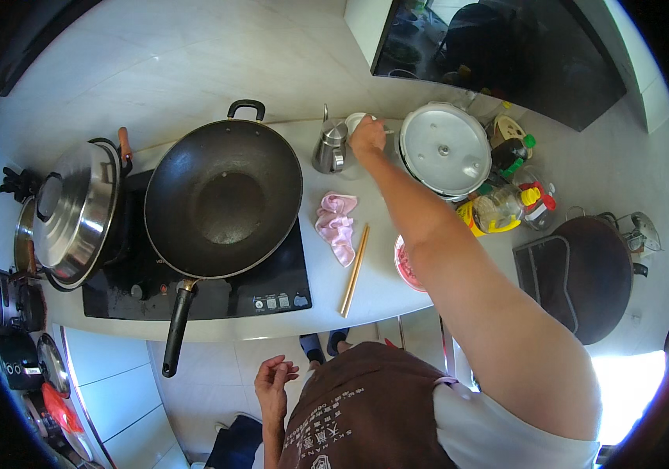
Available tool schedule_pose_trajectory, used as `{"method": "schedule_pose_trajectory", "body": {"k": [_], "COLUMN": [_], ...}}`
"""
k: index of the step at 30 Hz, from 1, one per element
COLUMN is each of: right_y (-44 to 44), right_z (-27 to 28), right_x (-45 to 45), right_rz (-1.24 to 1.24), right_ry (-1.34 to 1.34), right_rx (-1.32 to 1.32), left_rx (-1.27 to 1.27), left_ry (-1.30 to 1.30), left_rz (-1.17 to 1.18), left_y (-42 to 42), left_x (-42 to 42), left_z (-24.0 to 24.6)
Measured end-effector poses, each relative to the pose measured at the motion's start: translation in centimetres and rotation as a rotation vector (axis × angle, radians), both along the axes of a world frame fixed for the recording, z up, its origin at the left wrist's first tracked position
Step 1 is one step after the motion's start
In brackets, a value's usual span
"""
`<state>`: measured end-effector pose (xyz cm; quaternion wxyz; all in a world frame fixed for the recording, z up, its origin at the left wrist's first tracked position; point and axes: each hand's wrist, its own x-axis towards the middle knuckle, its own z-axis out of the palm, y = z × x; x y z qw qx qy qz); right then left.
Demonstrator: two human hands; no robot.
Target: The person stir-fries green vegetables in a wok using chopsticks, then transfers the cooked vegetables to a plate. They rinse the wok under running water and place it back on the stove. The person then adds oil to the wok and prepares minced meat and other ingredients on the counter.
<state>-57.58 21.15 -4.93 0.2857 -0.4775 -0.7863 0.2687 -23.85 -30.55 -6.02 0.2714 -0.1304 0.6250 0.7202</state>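
My right hand [367,138] reaches to the back of the counter, its fingers at a small white bowl [355,121]. The hand hides part of the bowl, so I cannot tell whether it grips the bowl or something in it. Just left of it stands a stainless steel pot with a spout [331,146]. My left hand [274,378] hangs in front of the counter, fingers loosely bent and holding nothing. A wok [232,205] sits on the black induction cooktop [276,281]. Between wok and right forearm lie a pink cloth [336,225] and wooden chopsticks [355,269].
My forearm partly covers a bowl of raw meat [406,267]. A pressure cooker [444,149] and several bottles [504,202] stand at right. A lidded steel pot [76,211] is left of the wok, whose handle [177,334] overhangs the counter edge. Another person's trouser leg [236,442] shows below.
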Motion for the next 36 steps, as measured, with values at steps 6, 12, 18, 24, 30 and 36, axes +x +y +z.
{"method": "schedule_pose_trajectory", "body": {"k": [6, 12, 18, 24, 30, 36], "right_y": [2.0, 1.5, 2.1, 3.0, 0.7, 3.8], "right_z": [0.9, 0.9, 2.2, 0.9, 3.6, -0.1], "right_x": [1.4, 1.0, 0.5, -0.6, 1.0, -0.5], "right_rz": [0.256, 0.319, 0.335, 0.061, 0.199, 0.166], "right_ry": [-0.757, -0.815, -0.745, -0.466, -0.596, -0.49], "right_rx": [0.398, 0.37, 0.08, 0.039, 0.043, -0.04], "left_rx": [0.015, 0.015, 0.004, 0.011, 0.013, -0.015], "left_ry": [-0.001, 0.001, 0.002, -0.004, -0.007, -0.001], "left_rz": [0.002, 0.011, 0.024, 0.017, 0.028, -0.005], "left_y": [0.0, -0.1, -0.5, -0.5, -0.5, -0.6], "left_x": [-0.1, -0.6, -0.7, -0.8, -0.7, -1.1], "left_z": [-0.8, -0.6, -0.5, -0.8, -0.8, -0.6]}}
